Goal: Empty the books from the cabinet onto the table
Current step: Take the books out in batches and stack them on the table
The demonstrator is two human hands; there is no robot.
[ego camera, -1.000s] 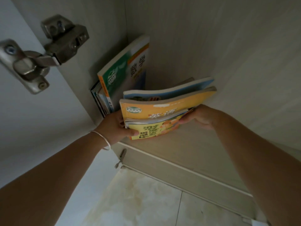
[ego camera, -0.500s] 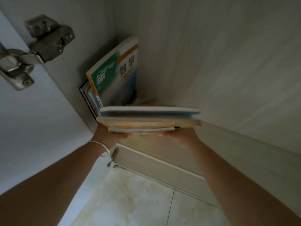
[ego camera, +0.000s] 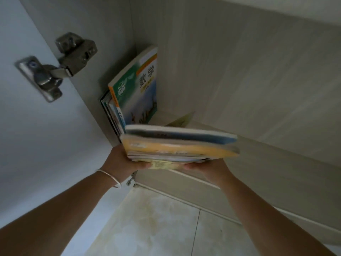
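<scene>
The task was partly under way and, judging by what showed, far from finished. Both hands were closed around a flat stack of books (ego camera: pixel 180 145), blurred at its edges: the left hand (ego camera: pixel 122 162) gripped the stack's near-left corner, a thin bracelet (ego camera: pixel 110 177) on its wrist, and the right hand (ego camera: pixel 212 168) supported the underside toward the right, its fingers mostly hidden beneath the bottom cover. The stack seemed to hold several thin volumes, a blue-edged one on top, a yellow one under it and a pale yellow-green one at the bottom; an exact count could not be made. It hung at the front of the cabinet shelf (ego camera: pixel 276 163), apparently lifted clear of the shelf, though contact at the far side could not be ruled out. Behind the stack, still in the cabinet, a green mathematics textbook (ego camera: pixel 138 89) leaned upright with a few thinner books (ego camera: pixel 108 108) pressed against the cabinet wall to its left. Behind the stack to the right, a yellowish corner (ego camera: pixel 184 119) of something lay on the shelf, too hidden to identify. Left of the stack stood the open cabinet door (ego camera: pixel 36 135) with its metal hinge (ego camera: pixel 55 71). No counter was in view, so nothing could be confirmed as delivered; the held stack and the leaning books all remained to be carried over.
</scene>
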